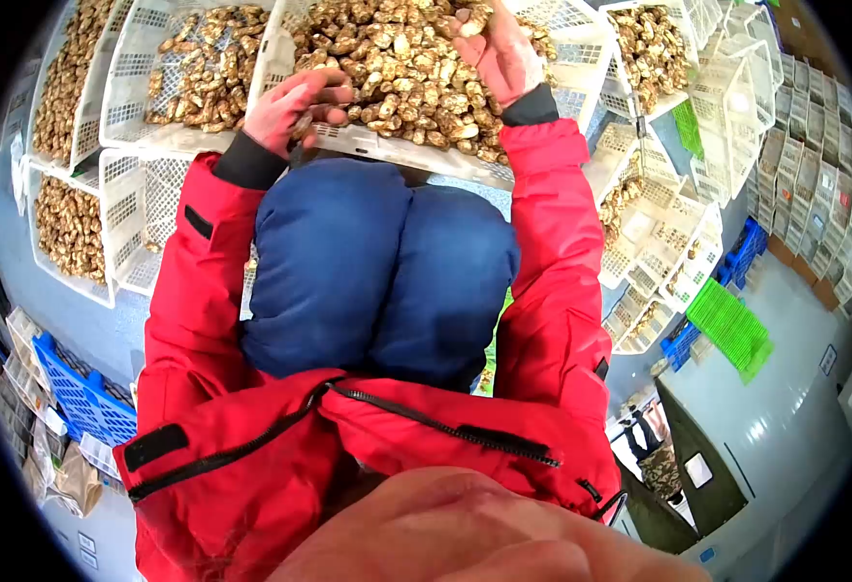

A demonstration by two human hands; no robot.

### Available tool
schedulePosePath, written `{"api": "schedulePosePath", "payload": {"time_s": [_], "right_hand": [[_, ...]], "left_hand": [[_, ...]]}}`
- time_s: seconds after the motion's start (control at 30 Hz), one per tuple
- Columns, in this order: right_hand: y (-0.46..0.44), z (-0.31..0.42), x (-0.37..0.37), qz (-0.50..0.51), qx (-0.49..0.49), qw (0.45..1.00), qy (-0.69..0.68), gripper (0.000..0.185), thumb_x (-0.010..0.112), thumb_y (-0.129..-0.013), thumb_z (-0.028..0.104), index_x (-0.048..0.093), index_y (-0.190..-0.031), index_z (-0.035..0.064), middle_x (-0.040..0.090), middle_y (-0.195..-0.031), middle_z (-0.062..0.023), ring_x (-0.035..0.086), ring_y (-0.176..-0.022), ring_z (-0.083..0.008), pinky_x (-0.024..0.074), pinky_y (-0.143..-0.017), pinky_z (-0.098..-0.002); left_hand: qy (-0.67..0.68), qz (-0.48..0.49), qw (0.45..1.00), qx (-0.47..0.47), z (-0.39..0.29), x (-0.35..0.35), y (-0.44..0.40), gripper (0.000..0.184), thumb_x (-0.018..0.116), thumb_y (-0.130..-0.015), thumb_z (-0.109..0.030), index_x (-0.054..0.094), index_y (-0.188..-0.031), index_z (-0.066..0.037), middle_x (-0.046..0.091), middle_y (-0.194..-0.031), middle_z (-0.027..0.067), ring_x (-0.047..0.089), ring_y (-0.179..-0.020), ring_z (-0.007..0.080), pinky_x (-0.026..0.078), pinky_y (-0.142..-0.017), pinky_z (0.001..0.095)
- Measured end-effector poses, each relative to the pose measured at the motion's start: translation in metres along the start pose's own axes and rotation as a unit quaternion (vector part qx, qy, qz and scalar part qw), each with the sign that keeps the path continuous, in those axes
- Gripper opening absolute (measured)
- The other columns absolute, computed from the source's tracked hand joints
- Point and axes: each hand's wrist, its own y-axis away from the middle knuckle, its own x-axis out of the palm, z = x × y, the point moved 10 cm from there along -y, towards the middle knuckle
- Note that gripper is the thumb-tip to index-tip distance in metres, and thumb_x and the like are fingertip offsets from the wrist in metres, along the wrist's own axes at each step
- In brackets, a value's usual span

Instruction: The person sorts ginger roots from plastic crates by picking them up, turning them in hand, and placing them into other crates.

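A white plastic crate (377, 145) full of brown-and-cream knobbly lumps (397, 78), like mushrooms or tubers, stands in front of my knees. Over its far right part, my right hand (505, 60) pinches one pale lump (474, 19) between thumb and fingers. My left hand (300, 105) is at the near left corner of the crate, its fingers curled inward. Something brownish shows under those fingers, too hidden to name. Both wrists come out of red sleeves with black cuffs.
Left of it are more crates of lumps (208, 78), one partly filled. On the right stand another filled crate (649, 48), stacked white crates (726, 116) and a green slatted mat (729, 330). A blue crate (86, 398) sits at lower left.
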Motion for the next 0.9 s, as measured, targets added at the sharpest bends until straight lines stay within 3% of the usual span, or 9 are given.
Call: {"api": "schedulePosePath", "payload": {"time_s": [0.23,0.3,0.4,0.43,0.5,0.63,0.77,0.83,0.9], "right_hand": [[0.015,-0.037,0.071,0.068,0.044,0.984,0.158,0.045,0.052,-0.085,0.011,0.04,-0.127,0.002,0.057,-0.096,-0.0076,0.058,-0.093,-0.0195,0.0475,-0.078,-0.0314],[0.016,-0.053,0.082,0.033,0.087,0.952,0.293,0.046,0.055,-0.084,0.011,0.041,-0.127,0.0047,0.056,-0.108,-0.0093,0.057,-0.091,-0.0158,0.0476,-0.075,-0.0281],[0.016,-0.065,0.107,0.076,0.043,0.925,0.369,0.043,0.058,-0.082,0.015,0.048,-0.123,0.0061,0.059,-0.102,-0.0078,0.057,-0.083,-0.012,0.0471,-0.071,-0.025],[0.011,-0.061,0.109,0.082,0.009,0.861,0.502,0.041,0.055,-0.083,0.021,0.05,-0.121,0.0095,0.061,-0.099,-0.0068,0.058,-0.083,-0.0146,0.0461,-0.074,-0.0271],[0.009,-0.068,0.098,0.085,0.078,0.913,0.391,0.04,0.052,-0.082,0.025,0.051,-0.12,0.0101,0.062,-0.099,-0.0091,0.059,-0.087,-0.0193,0.0451,-0.078,-0.0294],[-0.026,-0.048,0.12,0.06,-0.182,0.613,0.767,0.04,0.053,-0.078,0.031,0.054,-0.111,0.0099,0.056,-0.105,-0.0134,0.053,-0.094,-0.0295,0.0433,-0.081,-0.0383],[-0.029,-0.103,0.135,0.192,-0.2,0.463,0.842,0.047,0.057,-0.076,0.042,0.052,-0.114,0.0146,0.049,-0.117,-0.0127,0.044,-0.111,-0.0308,0.0367,-0.091,-0.0408],[-0.028,-0.1,0.108,0.212,-0.161,0.443,0.856,0.046,0.056,-0.076,0.045,0.052,-0.113,0.017,0.05,-0.116,-0.0095,0.043,-0.112,-0.0297,0.0358,-0.091,-0.0419],[-0.02,-0.087,0.088,0.202,-0.132,0.368,0.898,0.044,0.055,-0.077,0.044,0.053,-0.111,0.0168,0.05,-0.115,-0.0084,0.042,-0.113,-0.029,0.036,-0.091,-0.0421]], "left_hand": [[-0.021,0.105,0.994,0.007,0.005,0.02,-0.01,0.064,0.057,-0.082,-0.04,0.032,-0.131,-0.006,0.053,-0.117,0.0099,0.059,-0.097,0.0169,0.045,-0.045,0.0176],[-0.014,0.108,0.994,0.026,0.01,0.015,-0.011,0.072,0.06,-0.079,-0.041,0.028,-0.134,-0.007,0.051,-0.119,0.0095,0.056,-0.102,0.0194,0.046,-0.046,0.0191],[0.049,0.11,0.992,0.047,0.014,0.006,-0.01,0.075,0.062,-0.08,-0.036,0.021,-0.136,-0.007,0.05,-0.121,0.0095,0.054,-0.105,0.0207,0.045,-0.046,0.0193],[0.073,0.116,0.989,0.048,0.016,0.004,-0.009,0.076,0.062,-0.08,-0.035,0.019,-0.137,-0.008,0.049,-0.121,0.0096,0.054,-0.106,0.0208,0.045,-0.046,0.019],[0.103,0.045,0.993,0.03,0.023,-0.016,-0.01,0.067,0.059,-0.084,-0.026,0.021,-0.136,-0.006,0.052,-0.117,0.0101,0.058,-0.098,0.0187,0.043,-0.045,0.0183],[0.123,-0.042,0.991,0.035,0.011,-0.032,0.004,0.057,0.055,-0.087,-0.018,0.024,-0.133,-0.004,0.055,-0.112,0.0111,0.061,-0.087,0.0154,0.039,-0.043,0.0171],[0.14,-0.052,0.985,0.087,0.001,-0.061,0.024,0.058,0.054,-0.087,-0.019,0.023,-0.133,0.0,0.055,-0.112,0.0136,0.061,-0.091,0.0181,0.043,-0.046,0.016],[0.151,-0.06,0.981,0.108,-0.003,-0.079,0.037,0.059,0.054,-0.086,-0.019,0.023,-0.133,-0.003,0.051,-0.119,0.0166,0.058,-0.093,0.0213,0.041,-0.049,0.0184],[0.17,-0.071,0.975,0.126,-0.012,-0.086,0.049,0.046,0.053,-0.087,-0.025,0.036,-0.126,-0.008,0.05,-0.119,0.0172,0.058,-0.091,0.0177,0.039,-0.05,0.0172]]}}
